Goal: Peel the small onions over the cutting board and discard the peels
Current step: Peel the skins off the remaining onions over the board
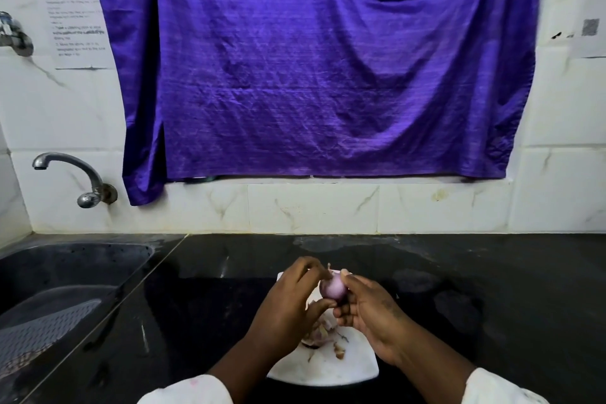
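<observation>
A small pale purple onion (335, 287) is held above the white cutting board (331, 369) at the bottom centre of the head view. My right hand (370, 311) grips it from the right and below. My left hand (292, 298) pinches a strip of peel at the onion's top left, with its thumb against the onion's underside. Loose brownish onion peels (323, 334) lie in a small heap on the board under the hands. Much of the board is hidden by my hands and forearms.
The board rests on a glossy black counter (475, 289). A dark sink (65, 285) with a perforated grey mat lies to the left, under a metal tap (70, 174). A purple cloth (311, 69) hangs on the white tiled wall behind.
</observation>
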